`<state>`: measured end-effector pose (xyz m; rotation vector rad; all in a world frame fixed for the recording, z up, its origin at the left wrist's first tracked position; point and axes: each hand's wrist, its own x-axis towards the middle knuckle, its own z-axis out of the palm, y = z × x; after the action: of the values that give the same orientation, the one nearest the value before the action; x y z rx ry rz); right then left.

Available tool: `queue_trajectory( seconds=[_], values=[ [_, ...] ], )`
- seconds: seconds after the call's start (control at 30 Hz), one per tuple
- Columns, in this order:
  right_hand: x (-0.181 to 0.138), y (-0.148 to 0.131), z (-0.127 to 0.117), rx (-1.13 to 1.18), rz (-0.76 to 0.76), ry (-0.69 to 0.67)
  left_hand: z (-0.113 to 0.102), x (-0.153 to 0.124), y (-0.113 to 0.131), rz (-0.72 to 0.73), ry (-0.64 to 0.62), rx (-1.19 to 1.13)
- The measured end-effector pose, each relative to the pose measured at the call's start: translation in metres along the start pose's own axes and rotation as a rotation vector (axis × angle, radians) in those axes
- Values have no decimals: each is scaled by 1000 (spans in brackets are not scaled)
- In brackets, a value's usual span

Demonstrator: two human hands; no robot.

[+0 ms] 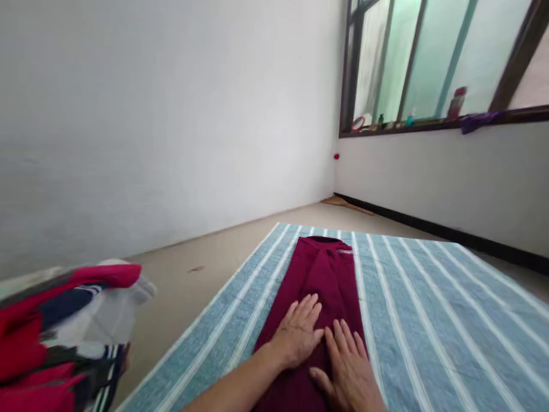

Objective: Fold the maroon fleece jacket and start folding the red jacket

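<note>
A maroon garment (328, 277), folded into a long narrow strip, lies on a blue cloth with white stripes (405, 320). Its neck opening is at the far end, and small pale lettering shows near its right edge there. My left hand (299, 332) rests flat on the middle of the garment, fingers stretched out. Just right of it and a bit closer to me, my right hand (347, 366) also presses flat on the fabric, thumb spread. Neither hand grips anything. The garment's near end runs out of the picture beneath my arms.
A heap of clothes (64, 337) in red, navy, white and pink stands at the left, partly blurred. Beige floor (206, 252) borders the striped cloth. White walls meet at the back. A window sill (424, 125) at right holds bottles, a round mirror (358, 123) and purple cloth (478, 121).
</note>
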<state>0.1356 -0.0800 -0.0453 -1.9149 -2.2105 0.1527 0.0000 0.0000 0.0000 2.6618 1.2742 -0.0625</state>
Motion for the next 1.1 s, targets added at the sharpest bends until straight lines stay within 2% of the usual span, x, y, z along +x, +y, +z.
queue_trajectory(
  seconds=[0.2, 1.1],
  values=[
    [-2, -1, 1, 6, 5, 18, 5, 0, -5, 21, 58, 5],
    [-4, -2, -5, 42, 25, 17, 7, 1, -5, 45, 94, 5]
  ],
)
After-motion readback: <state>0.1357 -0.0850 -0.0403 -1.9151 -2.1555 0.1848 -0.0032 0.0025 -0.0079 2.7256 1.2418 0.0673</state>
